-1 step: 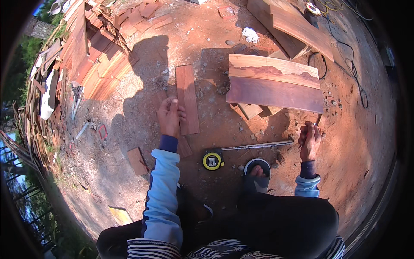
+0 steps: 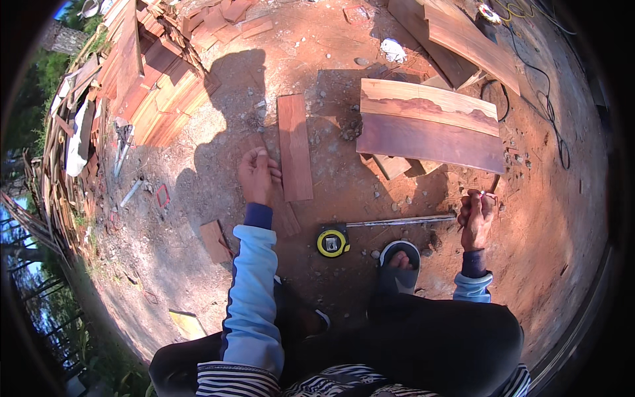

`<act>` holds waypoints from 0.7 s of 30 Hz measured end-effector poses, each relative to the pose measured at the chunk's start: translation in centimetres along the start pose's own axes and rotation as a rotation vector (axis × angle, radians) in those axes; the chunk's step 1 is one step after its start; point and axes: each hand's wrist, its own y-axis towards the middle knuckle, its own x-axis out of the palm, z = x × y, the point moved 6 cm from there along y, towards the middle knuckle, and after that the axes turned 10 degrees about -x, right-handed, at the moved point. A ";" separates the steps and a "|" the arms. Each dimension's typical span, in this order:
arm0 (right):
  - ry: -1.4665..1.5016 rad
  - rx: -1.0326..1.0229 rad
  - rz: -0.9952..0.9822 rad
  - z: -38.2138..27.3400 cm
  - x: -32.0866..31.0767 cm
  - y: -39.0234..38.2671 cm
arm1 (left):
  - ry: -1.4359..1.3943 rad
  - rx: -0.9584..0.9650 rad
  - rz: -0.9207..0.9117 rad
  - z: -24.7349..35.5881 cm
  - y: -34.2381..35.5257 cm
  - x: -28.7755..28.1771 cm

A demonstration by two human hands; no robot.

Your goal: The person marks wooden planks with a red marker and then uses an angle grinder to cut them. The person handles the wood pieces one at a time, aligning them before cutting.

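Our left hand (image 2: 256, 175) released, flat beside narrow reddish-brown wooden plank (image 2: 295, 147) on dirt ground (image 2: 198, 172), our right hand (image 2: 476, 215) clenched on thin pencil-like stick (image 2: 491, 187), yellow round tape measure (image 2: 332, 242) between us.

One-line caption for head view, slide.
Left hand beside narrow reddish wooden plank; right hand holding thin pencil-like stick; yellow tape measure between.

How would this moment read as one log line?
left hand: on narrow plank | right hand: gripping thin stick | tape measure: on ground

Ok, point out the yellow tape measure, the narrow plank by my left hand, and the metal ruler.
yellow tape measure (image 2: 332, 242), head view, on its round case.
narrow plank (image 2: 294, 147), head view, mid-face.
metal ruler (image 2: 400, 221), head view, middle of strip.
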 end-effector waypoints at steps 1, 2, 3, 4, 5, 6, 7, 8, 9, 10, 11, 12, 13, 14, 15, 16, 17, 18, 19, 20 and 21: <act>-0.009 0.025 -0.064 0.3 1.2 -1.3 | 0.120 0.092 0.106 -0.9 1.1 -3.1; -0.016 0.044 -0.130 0.6 2.7 -2.2 | 0.238 0.185 0.212 -2.3 2.3 -6.4; 0.022 0.059 -0.192 0.7 4.0 -2.9 | 0.353 0.273 0.296 -2.0 2.1 -7.2; 0.010 0.044 -0.256 0.9 5.4 -3.6 | 0.547 0.225 0.347 -2.7 2.0 -7.6; -0.040 -0.021 -0.304 1.1 6.3 -4.0 | 0.738 0.177 0.379 -2.1 0.8 -5.7; -0.085 -0.085 -0.359 1.2 7.4 -4.4 | 0.928 0.129 0.419 -1.5 -0.4 -4.3; -0.105 -0.044 -0.420 0.4 9.1 -5.3 | 0.956 0.139 0.472 -1.1 -1.6 -3.8; -0.135 -0.051 -0.431 0.3 10.3 -5.8 | 0.983 0.149 0.516 -0.9 -2.5 -3.1; -0.170 -0.057 -0.441 0.2 11.3 -6.3 | 1.008 0.156 0.559 -1.0 -3.1 -2.9; -0.205 -0.063 -0.451 0.3 11.8 -6.6 | 0.981 0.183 0.569 -1.4 -3.1 -3.2; -0.275 -0.116 -0.481 0.6 12.1 -6.7 | 0.953 0.211 0.582 -1.8 -3.1 -3.6; -0.285 -0.100 -0.518 1.0 12.3 -6.9 | 0.925 0.240 0.594 -2.2 -3.0 -4.1; -0.295 -0.085 -0.554 1.2 12.5 -7.1 | 0.937 0.227 0.599 -2.7 -2.8 -4.7; -0.309 -0.068 -0.585 1.4 12.6 -7.4 | 0.948 0.214 0.598 -2.7 -2.8 -4.9; -0.288 -0.085 -0.592 1.4 12.9 -7.6 | 0.960 0.202 0.596 -2.8 -2.8 -5.0; -0.285 -0.093 -0.600 1.7 13.2 -7.9 | 0.979 0.136 0.575 -3.2 -2.8 -5.1; -0.288 -0.103 -0.605 1.9 13.3 -8.0 | 0.993 0.072 0.547 -2.8 -3.1 -4.5; -0.287 -0.114 -0.612 1.9 13.5 -8.2 | 1.009 0.009 0.524 -2.4 -3.4 -4.1; -0.255 -0.080 -0.569 1.9 13.6 -8.4 | 1.042 -0.028 0.522 -2.1 -3.5 -3.7; -0.278 -0.090 -0.585 1.7 13.7 -8.4 | 1.072 -0.062 0.516 -1.9 -3.3 -3.1; -0.302 -0.098 -0.598 1.7 13.7 -8.4 | 1.102 -0.094 0.508 -1.9 -3.1 -2.6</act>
